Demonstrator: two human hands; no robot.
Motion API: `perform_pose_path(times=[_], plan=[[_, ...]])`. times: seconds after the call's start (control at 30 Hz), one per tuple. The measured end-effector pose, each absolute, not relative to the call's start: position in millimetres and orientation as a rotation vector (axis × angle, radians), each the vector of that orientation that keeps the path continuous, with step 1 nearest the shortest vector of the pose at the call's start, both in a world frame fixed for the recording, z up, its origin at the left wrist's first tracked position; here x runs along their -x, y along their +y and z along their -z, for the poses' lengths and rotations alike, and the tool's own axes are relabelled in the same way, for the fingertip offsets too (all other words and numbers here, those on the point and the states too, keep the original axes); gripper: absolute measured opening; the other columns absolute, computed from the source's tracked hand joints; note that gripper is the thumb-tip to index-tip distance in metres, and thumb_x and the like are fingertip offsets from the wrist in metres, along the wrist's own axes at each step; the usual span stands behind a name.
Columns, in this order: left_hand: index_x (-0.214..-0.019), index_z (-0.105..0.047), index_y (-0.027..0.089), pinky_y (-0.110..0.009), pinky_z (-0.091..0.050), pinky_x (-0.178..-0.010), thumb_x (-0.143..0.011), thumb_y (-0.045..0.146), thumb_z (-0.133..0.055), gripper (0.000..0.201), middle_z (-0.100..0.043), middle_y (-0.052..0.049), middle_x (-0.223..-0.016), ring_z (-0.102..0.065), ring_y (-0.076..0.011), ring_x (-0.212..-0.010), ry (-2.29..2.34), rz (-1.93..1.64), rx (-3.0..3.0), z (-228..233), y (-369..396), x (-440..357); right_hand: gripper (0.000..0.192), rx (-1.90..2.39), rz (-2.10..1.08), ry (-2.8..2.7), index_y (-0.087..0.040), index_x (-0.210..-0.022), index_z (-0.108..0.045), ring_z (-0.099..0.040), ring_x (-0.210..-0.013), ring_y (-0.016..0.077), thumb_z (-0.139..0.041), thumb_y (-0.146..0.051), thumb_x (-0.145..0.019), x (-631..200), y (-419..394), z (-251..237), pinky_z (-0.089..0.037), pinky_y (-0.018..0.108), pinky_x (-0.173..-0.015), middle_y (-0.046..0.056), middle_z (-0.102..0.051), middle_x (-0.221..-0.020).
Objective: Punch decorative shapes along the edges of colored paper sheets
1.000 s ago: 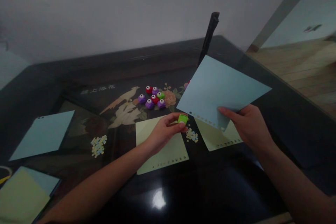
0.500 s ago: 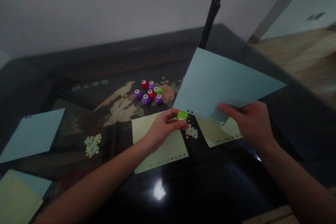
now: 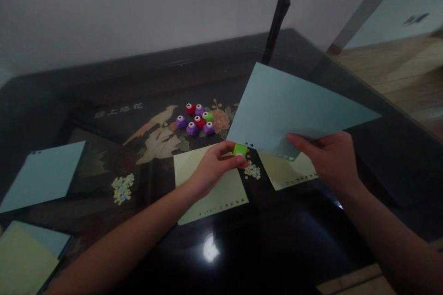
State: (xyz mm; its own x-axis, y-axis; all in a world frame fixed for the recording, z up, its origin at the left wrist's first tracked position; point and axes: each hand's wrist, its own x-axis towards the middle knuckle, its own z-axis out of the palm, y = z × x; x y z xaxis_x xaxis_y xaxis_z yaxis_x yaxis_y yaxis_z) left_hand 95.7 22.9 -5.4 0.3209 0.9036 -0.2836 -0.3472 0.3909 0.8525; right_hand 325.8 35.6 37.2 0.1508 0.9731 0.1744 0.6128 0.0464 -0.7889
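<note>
The small green punch [image 3: 240, 150] sat pinched in the left hand [image 3: 212, 170], its slot closed on the lower left corner of the pale blue sheet [image 3: 294, 110], and that corner already carried a short row of punched shapes along its near edge. Compared with a second before, the punch had crept further onto the corner, and the sheet had been lifted and tipped flatter, so the edge now seemed seated for another press; that is a judgement from how they meet, not something seen. The left grip was curled tight on the punch, thumb below and fingers on top. The right hand [image 3: 332, 161] had its grip folded over the sheet's near edge at about four o'clock from the punch, holding it clear of the table [image 3: 311, 239]. Under the hands lay two yellow-green sheets [image 3: 214, 189] with perforated edges, and between them a little heap of cut-out shapes [image 3: 252, 171]. At eleven o'clock from the punch stood a cluster of red, purple and green punches [image 3: 198, 120], unmoved, and far at nine o'clock another blue sheet [image 3: 43, 175].
</note>
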Motion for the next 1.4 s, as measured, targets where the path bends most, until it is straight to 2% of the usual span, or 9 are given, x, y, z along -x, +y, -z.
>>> perform_pose_path(times=[0.13, 0.3, 0.47, 0.57, 0.7, 0.97, 1.13, 1.33, 1.4], plan=[[-0.086, -0.065, 0.013, -0.028, -0.052, -0.076, -0.065, 0.027, -0.082, 0.030, -0.067, -0.001, -0.083, -0.065, -0.0109, -0.069, 0.862, -0.946, -0.774, 5, 22, -96, 0.019, 1.583, -0.536, -1.594, -0.024, -0.054, -0.063, -0.062, -0.052, 0.0215, -0.072, -0.033, -0.068, -327, 37, -35, -0.048, 0.033, -0.048, 0.000, -0.067, -0.055], [-0.087, -0.065, 0.013, -0.027, -0.051, -0.075, -0.066, 0.027, -0.081, 0.030, -0.066, -0.002, -0.084, -0.065, -0.0110, -0.070, 0.884, -0.953, -0.776, 4, 22, -96, 0.011, 1.508, -0.604, -1.596, -0.023, -0.062, -0.068, -0.066, -0.059, 0.0229, -0.071, -0.030, -0.069, -326, 38, -33, -0.051, 0.035, -0.055, 0.001, -0.072, -0.066], [-0.093, -0.065, 0.014, -0.029, -0.050, -0.073, -0.066, 0.027, -0.080, 0.034, -0.064, -0.002, -0.089, -0.060, -0.0109, -0.070, 0.866, -0.953, -0.791, 3, 22, -97, 0.014, 1.483, -0.598, -1.675, -0.023, -0.060, -0.066, -0.067, -0.061, 0.0233, -0.071, -0.031, -0.070, -327, 38, -33, -0.051, 0.035, -0.058, 0.002, -0.072, -0.065], [-0.089, -0.064, 0.014, -0.027, -0.046, -0.068, -0.066, 0.027, -0.079, 0.030, -0.063, -0.002, -0.083, -0.056, -0.0104, -0.067, 0.877, -0.955, -0.810, 3, 22, -96, 0.017, 1.496, -0.605, -1.706, -0.023, -0.058, -0.064, -0.066, -0.060, 0.0235, -0.071, -0.033, -0.071, -328, 39, -33, -0.050, 0.035, -0.057, 0.002, -0.070, -0.062], [-0.085, -0.064, 0.015, -0.022, -0.039, -0.059, -0.068, 0.025, -0.078, 0.025, -0.060, 0.001, -0.073, -0.050, -0.0087, -0.063, 0.884, -0.983, -0.830, 5, 23, -96, 0.013, 1.491, -0.653, -1.695, -0.022, -0.062, -0.066, -0.068, -0.063, 0.0242, -0.071, -0.032, -0.070, -327, 39, -33, -0.052, 0.036, -0.059, 0.003, -0.073, -0.069], [-0.093, -0.066, 0.017, -0.028, -0.046, -0.074, -0.069, 0.028, -0.077, 0.028, -0.065, -0.003, -0.086, -0.056, -0.0126, -0.074, 0.891, -0.953, -0.882, 9, 23, -95, 0.018, 1.521, -0.649, -1.729, -0.023, -0.057, -0.061, -0.064, -0.058, 0.0225, -0.071, -0.033, -0.069, -330, 41, -36, -0.050, 0.035, -0.054, 0.003, -0.070, -0.063], [-0.091, -0.066, 0.016, -0.028, -0.047, -0.073, -0.068, 0.028, -0.078, 0.029, -0.066, -0.002, -0.083, -0.058, -0.0120, -0.071, 0.908, -0.933, -0.894, 9, 23, -95, 0.022, 1.524, -0.675, -1.753, -0.023, -0.056, -0.061, -0.062, -0.056, 0.0213, -0.070, -0.036, -0.070, -335, 42, -36, -0.048, 0.034, -0.052, 0.002, -0.068, -0.059], [-0.091, -0.065, 0.014, -0.027, -0.047, -0.070, -0.069, 0.028, -0.078, 0.030, -0.065, -0.002, -0.081, -0.058, -0.0114, -0.068, 0.944, -0.920, -0.895, 5, 22, -95, 0.016, 1.494, -0.706, -1.759, -0.021, -0.065, -0.067, -0.065, -0.063, 0.0220, -0.071, -0.035, -0.071, -339, 43, -35, -0.050, 0.034, -0.058, 0.003, -0.071, -0.068], [-0.091, -0.064, 0.014, -0.027, -0.047, -0.068, -0.068, 0.029, -0.078, 0.030, -0.065, -0.003, -0.080, -0.058, -0.0116, -0.068, 0.953, -0.917, -0.906, 4, 22, -96, 0.017, 1.511, -0.713, -1.757, -0.020, -0.064, -0.067, -0.065, -0.061, 0.0215, -0.071, -0.036, -0.071, -339, 43, -34, -0.049, 0.033, -0.056, 0.002, -0.070, -0.064]])
